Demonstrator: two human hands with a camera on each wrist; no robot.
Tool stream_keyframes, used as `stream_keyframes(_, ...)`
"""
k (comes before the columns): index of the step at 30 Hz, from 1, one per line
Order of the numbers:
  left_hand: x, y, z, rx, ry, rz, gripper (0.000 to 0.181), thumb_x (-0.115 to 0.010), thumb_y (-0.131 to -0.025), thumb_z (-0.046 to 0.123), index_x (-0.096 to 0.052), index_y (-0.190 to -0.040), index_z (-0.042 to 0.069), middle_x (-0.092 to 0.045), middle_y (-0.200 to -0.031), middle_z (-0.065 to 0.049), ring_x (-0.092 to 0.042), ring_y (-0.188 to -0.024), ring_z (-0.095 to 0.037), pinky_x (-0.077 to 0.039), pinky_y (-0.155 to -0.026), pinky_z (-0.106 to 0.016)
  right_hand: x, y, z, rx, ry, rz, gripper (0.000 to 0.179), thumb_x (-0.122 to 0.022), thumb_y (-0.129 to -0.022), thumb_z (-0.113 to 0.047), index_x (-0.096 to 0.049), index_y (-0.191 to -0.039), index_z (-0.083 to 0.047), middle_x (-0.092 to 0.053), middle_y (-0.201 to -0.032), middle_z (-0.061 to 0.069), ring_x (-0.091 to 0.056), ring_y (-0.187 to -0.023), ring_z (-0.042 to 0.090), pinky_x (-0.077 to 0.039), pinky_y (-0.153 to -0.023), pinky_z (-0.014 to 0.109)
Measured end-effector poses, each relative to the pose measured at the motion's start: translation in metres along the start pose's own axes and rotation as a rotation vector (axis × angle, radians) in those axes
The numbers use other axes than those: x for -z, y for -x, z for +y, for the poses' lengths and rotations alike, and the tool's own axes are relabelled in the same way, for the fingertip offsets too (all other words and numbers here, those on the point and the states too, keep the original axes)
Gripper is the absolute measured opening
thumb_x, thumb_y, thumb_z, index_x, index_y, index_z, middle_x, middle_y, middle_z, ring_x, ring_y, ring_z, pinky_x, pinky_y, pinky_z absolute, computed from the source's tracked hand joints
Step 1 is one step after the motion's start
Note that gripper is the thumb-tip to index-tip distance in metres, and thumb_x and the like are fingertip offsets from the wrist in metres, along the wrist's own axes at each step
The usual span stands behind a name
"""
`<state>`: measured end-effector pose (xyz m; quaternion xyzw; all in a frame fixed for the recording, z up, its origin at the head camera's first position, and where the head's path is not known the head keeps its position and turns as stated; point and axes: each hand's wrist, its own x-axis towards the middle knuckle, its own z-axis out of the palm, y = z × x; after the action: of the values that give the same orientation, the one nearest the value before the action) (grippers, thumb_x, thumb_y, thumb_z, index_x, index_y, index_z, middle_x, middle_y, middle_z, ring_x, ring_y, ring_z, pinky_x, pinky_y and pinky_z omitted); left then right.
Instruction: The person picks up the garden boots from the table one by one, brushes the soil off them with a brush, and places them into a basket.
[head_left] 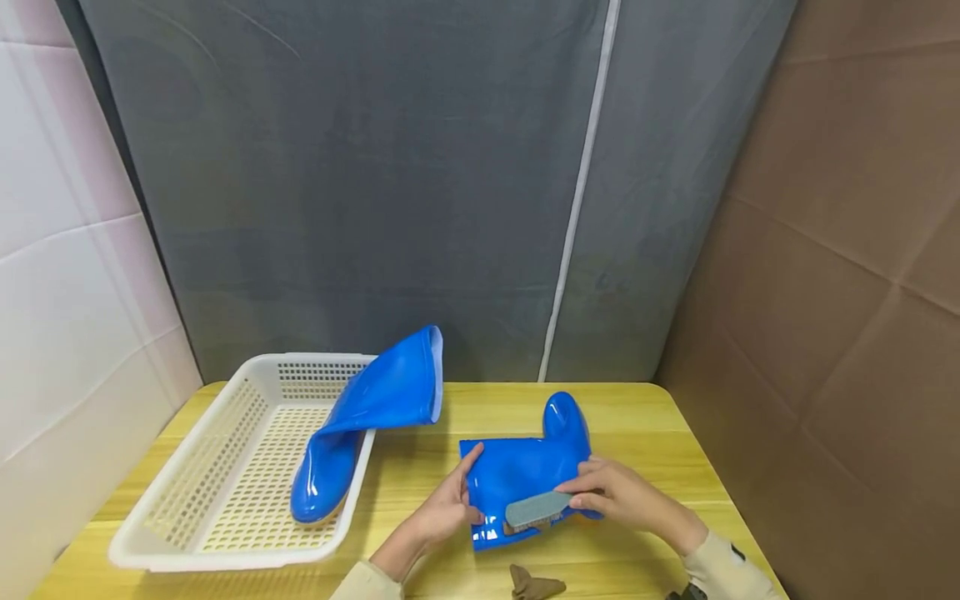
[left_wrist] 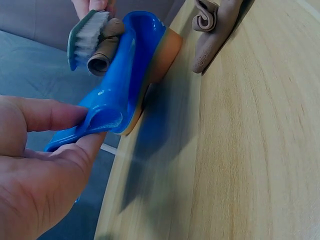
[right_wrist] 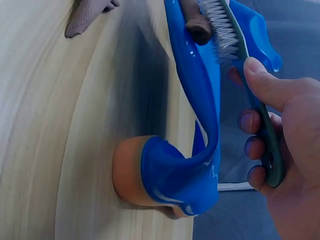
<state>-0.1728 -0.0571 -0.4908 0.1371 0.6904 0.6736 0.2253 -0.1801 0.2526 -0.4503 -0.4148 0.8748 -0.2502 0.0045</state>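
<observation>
A blue rain boot (head_left: 510, 467) with an orange sole (left_wrist: 165, 56) lies sideways over the table, toe pointing away. My left hand (head_left: 441, 507) pinches the top edge of its shaft between thumb and fingers. In my right hand (head_left: 626, 497) is the handle of a scrub brush (head_left: 538, 507) with a grey-green back and pale bristles (right_wrist: 222, 30). The bristles face a rolled brown clay-like piece (left_wrist: 104, 56) on the shaft, right beside it. Another brown clay-like piece (head_left: 534, 585) rests on the table near the front edge.
To the left stands a white perforated plastic basket (head_left: 138, 533). A second blue boot (head_left: 390, 383) leans in it, shaft hanging over the right rim. A grey curtain (head_left: 375, 183) hangs behind the wooden table (head_left: 652, 417), with a brown cloth wall (head_left: 847, 250) on the right.
</observation>
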Motion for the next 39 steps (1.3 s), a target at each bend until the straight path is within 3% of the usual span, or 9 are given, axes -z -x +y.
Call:
stream_keyframes(2, 0.000, 0.000, 0.000, 0.003, 0.011, 0.004, 0.103, -0.054, -0.078, -0.022, -0.001, -0.160, 0.010, 0.002, -0.162, -0.035, -0.026, -0.143, -0.057, -0.036, -0.112, -0.058, 0.000, 0.000, -0.003, 0.015, 0.029, 0.002, 0.027, -0.059, -0.097, -0.034, -0.075, -0.116, -0.024, -0.048, -0.075, -0.013, -0.040, -0.079, -0.005, -0.036, -0.068, 0.012)
stream_keyframes(14, 0.001, -0.001, -0.001, 0.024, 0.023, 0.034, 0.105, -0.053, -0.074, -0.023, -0.004, -0.160, 0.012, 0.005, -0.162, -0.034, -0.010, -0.146, -0.059, -0.019, -0.117, -0.066, -0.006, 0.007, -0.010, -0.011, 0.030, -0.007, 0.028, -0.058, -0.096, -0.038, -0.074, -0.117, -0.027, -0.046, -0.078, -0.014, -0.040, -0.082, -0.005, -0.037, -0.071, 0.013)
stream_keyframes(20, 0.004, -0.001, -0.002, 0.026, 0.008, 0.039, 0.104, -0.052, -0.074, -0.023, -0.007, -0.160, 0.014, 0.006, -0.162, -0.033, -0.006, -0.146, -0.060, -0.017, -0.117, -0.068, -0.011, 0.012, -0.013, 0.018, 0.004, 0.007, 0.027, -0.059, -0.096, -0.034, -0.075, -0.116, -0.024, -0.046, -0.076, -0.013, -0.038, -0.081, -0.006, -0.036, -0.070, 0.012)
stream_keyframes(27, 0.005, -0.001, -0.002, 0.000, 0.010, 0.044, 0.106, -0.052, -0.071, -0.024, -0.008, -0.160, 0.012, 0.004, -0.162, -0.033, -0.013, -0.146, -0.054, -0.023, -0.118, -0.063, -0.013, 0.016, -0.016, -0.034, -0.022, -0.014, 0.029, -0.058, -0.097, -0.038, -0.074, -0.118, -0.027, -0.053, -0.081, -0.014, -0.041, -0.085, -0.006, -0.038, -0.071, 0.012)
stream_keyframes(31, 0.006, 0.000, -0.001, 0.008, 0.023, 0.040, 0.105, -0.051, -0.072, -0.025, -0.008, -0.160, 0.013, 0.006, -0.162, -0.033, -0.008, -0.147, -0.055, -0.015, -0.119, -0.066, -0.015, 0.018, -0.016, 0.010, -0.005, 0.017, 0.027, -0.061, -0.096, -0.033, -0.074, -0.117, -0.026, -0.057, -0.083, -0.013, -0.043, -0.086, -0.005, -0.039, -0.072, 0.013)
stream_keyframes(34, 0.006, 0.000, 0.000, 0.012, 0.022, 0.036, 0.106, -0.052, -0.072, -0.024, -0.008, -0.160, 0.013, 0.006, -0.162, -0.032, -0.011, -0.147, -0.054, -0.017, -0.119, -0.065, -0.017, 0.021, -0.017, 0.025, -0.007, 0.029, 0.026, -0.061, -0.096, -0.030, -0.074, -0.118, -0.026, -0.058, -0.084, -0.013, -0.044, -0.087, -0.004, -0.040, -0.073, 0.014)
stream_keyframes(36, 0.007, -0.001, 0.000, 0.014, 0.013, 0.034, 0.106, -0.053, -0.072, -0.024, -0.008, -0.160, 0.014, 0.005, -0.163, -0.032, -0.016, -0.145, -0.051, -0.025, -0.119, -0.060, -0.017, 0.023, -0.017, 0.003, -0.030, 0.020, 0.027, -0.059, -0.097, -0.031, -0.074, -0.118, -0.026, -0.057, -0.084, -0.013, -0.045, -0.087, -0.004, -0.041, -0.073, 0.015)
stream_keyframes(39, 0.007, 0.000, 0.001, 0.017, -0.011, 0.033, 0.107, -0.055, -0.071, -0.023, -0.009, -0.160, 0.015, 0.003, -0.163, -0.031, -0.025, -0.139, -0.044, -0.038, -0.108, -0.040, -0.018, 0.026, -0.019, -0.050, -0.069, 0.002, 0.029, -0.056, -0.098, -0.036, -0.073, -0.120, -0.028, -0.056, -0.085, -0.015, -0.046, -0.089, -0.004, -0.042, -0.073, 0.016)
